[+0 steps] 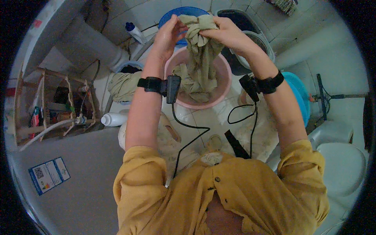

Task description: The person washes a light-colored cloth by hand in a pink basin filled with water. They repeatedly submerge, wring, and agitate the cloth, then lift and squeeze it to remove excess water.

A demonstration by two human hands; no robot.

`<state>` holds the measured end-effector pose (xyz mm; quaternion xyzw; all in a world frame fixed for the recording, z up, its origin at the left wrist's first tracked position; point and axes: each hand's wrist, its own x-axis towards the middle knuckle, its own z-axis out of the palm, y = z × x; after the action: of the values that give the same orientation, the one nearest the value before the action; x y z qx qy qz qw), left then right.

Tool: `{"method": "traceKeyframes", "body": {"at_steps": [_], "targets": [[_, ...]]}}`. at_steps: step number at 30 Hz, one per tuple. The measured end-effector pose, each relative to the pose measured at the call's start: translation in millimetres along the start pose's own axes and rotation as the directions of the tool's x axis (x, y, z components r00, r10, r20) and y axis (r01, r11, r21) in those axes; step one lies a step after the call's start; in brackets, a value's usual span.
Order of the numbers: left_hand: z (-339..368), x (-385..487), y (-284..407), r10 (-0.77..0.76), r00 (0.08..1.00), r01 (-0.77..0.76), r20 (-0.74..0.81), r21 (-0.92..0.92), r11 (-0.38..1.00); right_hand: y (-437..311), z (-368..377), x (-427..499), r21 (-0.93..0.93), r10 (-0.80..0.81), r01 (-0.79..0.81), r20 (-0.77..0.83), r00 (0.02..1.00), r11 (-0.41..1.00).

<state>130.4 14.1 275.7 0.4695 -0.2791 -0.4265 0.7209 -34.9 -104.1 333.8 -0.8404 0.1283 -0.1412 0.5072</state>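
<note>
A wet-looking pale green cloth garment [202,50] hangs bunched from my right hand [227,32], its thumb and fingers closed on the upper folds. My left hand [170,35] is at the left end of the same folds, fingers bent; whether it grips the cloth is unclear. Below them a pink plastic basin [226,80] stands on the tiled floor. The garment's lower part hangs down into the basin, where more green cloth [182,73] lies. Black straps with small boxes and cables are on both my forearms.
A blue basin [167,16] and a dark tub [232,16] stand behind. Left are a container with green cloth [124,85], a white bottle [114,119], a blue-capped bottle [136,33] and a wooden rack [44,102]. Right are a turquoise basin [299,94] and a toilet [342,169].
</note>
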Motion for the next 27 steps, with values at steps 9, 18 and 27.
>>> {"method": "traceKeyframes", "body": {"at_steps": [9, 18, 27], "targets": [[-22.9, -13.1, -107.2, -0.23, 0.973, 0.22, 0.016, -0.362, 0.906, -3.9, -31.4, 16.6, 0.641, -0.043, 0.03, 0.004, 0.999, 0.767], [-33.3, -8.0, -87.5, -0.178, 0.981, 0.139, -0.082, -0.35, 0.927, 45.6, -42.7, -8.3, 0.839, 0.051, -0.014, -0.016, 0.999, 0.544], [-0.3, -29.2, -48.4, -0.038, 0.992, 0.115, 0.118, -0.756, 0.645, 56.4, -55.0, -31.2, 0.894, 0.167, -0.055, -0.023, 0.986, 0.444]]}}
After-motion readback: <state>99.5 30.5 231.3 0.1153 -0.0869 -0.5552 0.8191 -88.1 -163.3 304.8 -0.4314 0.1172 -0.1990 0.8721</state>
